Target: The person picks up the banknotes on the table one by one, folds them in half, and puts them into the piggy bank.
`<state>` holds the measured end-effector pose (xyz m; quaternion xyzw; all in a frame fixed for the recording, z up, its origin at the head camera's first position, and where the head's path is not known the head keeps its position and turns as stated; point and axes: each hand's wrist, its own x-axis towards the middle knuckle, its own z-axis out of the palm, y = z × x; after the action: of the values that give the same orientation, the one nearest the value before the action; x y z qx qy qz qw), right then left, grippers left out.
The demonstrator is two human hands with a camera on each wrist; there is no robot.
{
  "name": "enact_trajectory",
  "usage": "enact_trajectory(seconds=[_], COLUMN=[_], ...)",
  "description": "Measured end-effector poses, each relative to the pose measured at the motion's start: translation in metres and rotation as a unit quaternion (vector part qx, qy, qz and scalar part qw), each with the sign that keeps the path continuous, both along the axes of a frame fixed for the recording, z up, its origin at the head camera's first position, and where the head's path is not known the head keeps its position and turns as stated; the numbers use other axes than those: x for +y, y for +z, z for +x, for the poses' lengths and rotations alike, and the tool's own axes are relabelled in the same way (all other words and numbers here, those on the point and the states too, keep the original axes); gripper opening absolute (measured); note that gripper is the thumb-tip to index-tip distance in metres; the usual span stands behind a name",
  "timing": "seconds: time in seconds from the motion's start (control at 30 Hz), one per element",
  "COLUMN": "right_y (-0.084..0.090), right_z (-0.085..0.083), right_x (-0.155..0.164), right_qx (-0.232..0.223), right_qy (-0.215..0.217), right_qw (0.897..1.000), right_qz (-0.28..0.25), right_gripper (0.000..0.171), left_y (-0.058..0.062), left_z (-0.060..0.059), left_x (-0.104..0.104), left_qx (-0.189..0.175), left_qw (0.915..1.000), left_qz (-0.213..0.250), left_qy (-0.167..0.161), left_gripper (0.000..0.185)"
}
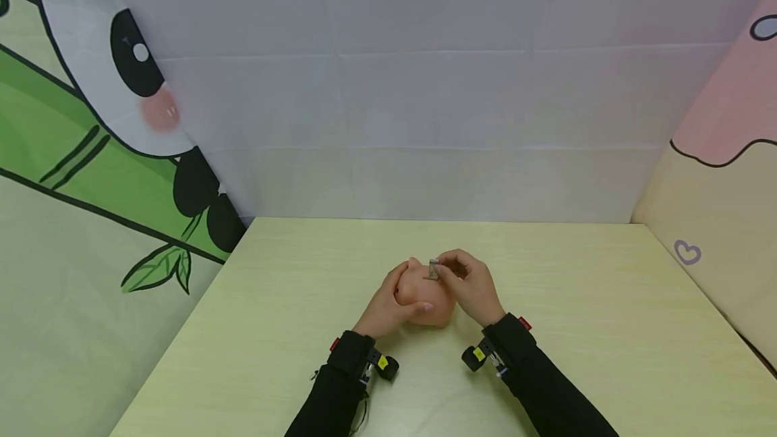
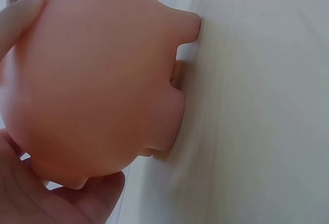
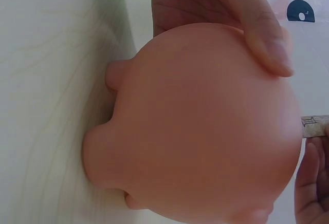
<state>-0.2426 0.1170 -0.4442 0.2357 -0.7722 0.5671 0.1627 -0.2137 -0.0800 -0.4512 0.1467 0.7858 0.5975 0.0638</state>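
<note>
A round pink piggy bank [image 1: 429,299] stands on the table, its short feet on the surface. My left hand [image 1: 388,302] grips it from the left, the thumb lying across its back. In the right wrist view, the left thumb [image 3: 270,49] rests over the curved body. Between thumb and fingers my right hand [image 1: 470,286] pinches a small folded banknote [image 1: 433,270]. The note is at the top of the bank, its lower end right at the surface; from the right wrist view the banknote [image 3: 314,126] stands up from the bank's back. The slot itself is hidden.
A pale wooden table [image 1: 607,329] extends around both hands. Behind it hangs a white cloth backdrop [image 1: 425,100] with cartoon prints at the left and right. Each wrist wears a small camera, like the right wrist camera [image 1: 475,357].
</note>
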Motion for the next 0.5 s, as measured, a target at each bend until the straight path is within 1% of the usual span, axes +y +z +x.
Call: enact_trajectory(seconds=[0.27,0.5], right_y=[-0.001,-0.003], right_z=[0.012,0.020], right_x=[-0.005,-0.011], right_qx=[-0.008,0.007], right_qy=[-0.013,-0.032], right_qw=[1.000,0.999], right_qz=[0.001,0.010], right_gripper=[0.010,0.008], left_y=[-0.002,-0.002], left_z=[0.006,0.012], left_x=[-0.006,-0.012], left_qx=[0.000,0.004], left_qw=[1.0000,0.9998], left_qz=[-0.003,-0.010], left_qy=[-0.009,-0.017], left_gripper=[0.091,0.091])
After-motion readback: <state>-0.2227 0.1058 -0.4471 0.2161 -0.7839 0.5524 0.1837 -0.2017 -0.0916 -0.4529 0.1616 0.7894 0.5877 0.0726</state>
